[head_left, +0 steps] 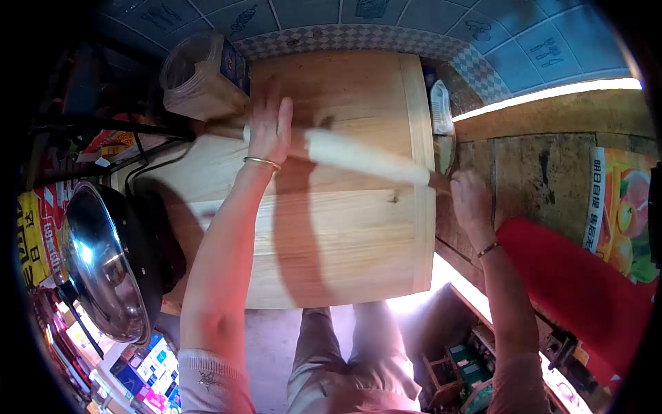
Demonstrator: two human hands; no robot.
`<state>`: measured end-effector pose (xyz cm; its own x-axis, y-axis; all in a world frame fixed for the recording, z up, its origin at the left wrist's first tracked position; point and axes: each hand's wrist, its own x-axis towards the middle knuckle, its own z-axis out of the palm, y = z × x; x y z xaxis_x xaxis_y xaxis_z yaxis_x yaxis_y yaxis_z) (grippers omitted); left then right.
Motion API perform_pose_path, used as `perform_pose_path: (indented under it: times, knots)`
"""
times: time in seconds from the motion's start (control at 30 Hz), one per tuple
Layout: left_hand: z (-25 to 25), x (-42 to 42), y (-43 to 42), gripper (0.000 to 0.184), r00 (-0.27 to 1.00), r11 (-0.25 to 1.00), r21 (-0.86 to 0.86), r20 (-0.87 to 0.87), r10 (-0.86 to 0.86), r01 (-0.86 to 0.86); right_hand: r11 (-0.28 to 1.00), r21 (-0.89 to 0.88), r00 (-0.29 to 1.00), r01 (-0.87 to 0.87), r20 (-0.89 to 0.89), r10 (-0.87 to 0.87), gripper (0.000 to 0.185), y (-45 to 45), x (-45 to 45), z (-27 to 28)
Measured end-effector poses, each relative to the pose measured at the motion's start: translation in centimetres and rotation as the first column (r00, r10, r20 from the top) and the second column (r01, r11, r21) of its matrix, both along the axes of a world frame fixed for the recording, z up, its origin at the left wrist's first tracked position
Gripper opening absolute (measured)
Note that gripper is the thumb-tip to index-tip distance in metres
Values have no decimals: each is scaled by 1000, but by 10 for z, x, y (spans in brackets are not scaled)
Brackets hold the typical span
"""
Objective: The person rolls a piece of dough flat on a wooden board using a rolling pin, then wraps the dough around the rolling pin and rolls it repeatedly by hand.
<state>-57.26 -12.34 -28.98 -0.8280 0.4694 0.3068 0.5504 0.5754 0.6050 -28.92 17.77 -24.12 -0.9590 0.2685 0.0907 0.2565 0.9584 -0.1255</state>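
Note:
A wooden rolling pin [439, 181] slants above the wooden board [358, 241], with pale dough [365, 160] wrapped round its middle. My right hand [472, 200] is closed round the pin's right end, just past the board's right edge. Toward the pin's left part, my left hand [270, 131] lies over it with the fingers stretched out and the palm down, touching the dough roll's left portion. The dough looks slightly blurred. A shadow of the arm and pin falls across the board.
At the back left stands a clear plastic tub [200, 83]. A pan with a shiny lid [103, 255] is at the left. A white plastic item [440, 107] lies beyond the board's right edge. Further right are a red cloth [579, 290] and a fruit-printed box [624, 214].

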Motion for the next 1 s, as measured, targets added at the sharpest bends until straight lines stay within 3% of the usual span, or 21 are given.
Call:
perform_pose_path:
  times: [0.07,0.13,0.17,0.23,0.27,0.33,0.37,0.4,0.47,0.5,0.57,0.6,0.63,0.7,0.73,0.77,0.8,0.83,0.9,0.93,1.0]
  knots:
    - [16,19,-7,52,979,911,-410,-169,-115,36,999,-47,979,22,204,-12,39,-11,10,8]
    - [31,40,-26,48,950,902,-427,-254,-184,60,999,-30,986,14,165,-9,41,-33,36,1]
    - [28,44,-40,44,955,885,-451,-193,-226,118,1000,-4,993,-1,122,2,43,-44,50,-4]
    - [47,49,-60,32,970,851,-490,-42,-238,188,998,-63,973,6,232,9,42,-69,80,-5]
    - [62,54,-64,32,971,853,-489,-45,-237,185,997,-70,931,-28,361,52,40,-84,103,-16]
    - [85,71,-75,32,989,899,-414,14,-150,142,980,-133,936,-145,303,180,39,-129,138,-20]
    - [79,81,-85,34,986,927,-340,9,-166,159,969,-238,920,-61,364,147,41,-154,146,-14]
    - [73,92,-94,34,988,929,-336,12,-157,152,969,-192,929,-158,305,212,42,-177,153,-9]
    - [58,113,-112,40,969,930,-303,-66,-239,209,951,-271,900,-147,362,242,41,-206,153,-1]
    - [49,122,-125,45,969,920,-315,0,-246,234,951,-269,899,-151,362,245,41,-205,155,-7]
    - [46,136,-145,46,964,905,-336,34,-264,259,995,-98,883,6,468,41,37,-183,151,-29]
    - [44,140,-151,47,957,888,-358,70,-282,288,999,4,892,33,450,-32,37,-165,125,-2]
    - [40,143,-152,50,962,910,-329,-18,-274,253,994,109,1000,21,10,-22,37,-143,114,-4]
    - [20,144,-144,51,969,929,-289,-7,-246,233,970,-77,961,231,-138,-240,31,-133,88,12]
    - [10,145,-137,52,976,944,-253,0,-219,212,970,-67,962,232,-134,-239,31,-133,90,-8]
    - [3,150,-127,49,974,966,-219,-145,-173,139,720,-560,895,411,96,-436,29,-131,96,-46]
    - [5,158,-116,49,975,969,-207,-147,-167,134,493,-739,860,460,234,-453,28,-136,91,-50]
    - [9,168,-106,49,989,976,-201,-105,-107,85,227,-823,802,521,381,-460,27,-141,86,-52]
    - [10,186,-92,47,998,970,-240,-36,-43,33,-485,-825,578,289,554,-599,28,-179,53,-19]
    - [15,195,-87,47,999,971,-237,-33,-36,27,-480,-826,580,295,554,-597,28,-180,46,-15]
    - [26,205,-81,47,1000,982,-188,9,27,-25,-456,-751,554,477,660,-508,30,-178,32,-14]
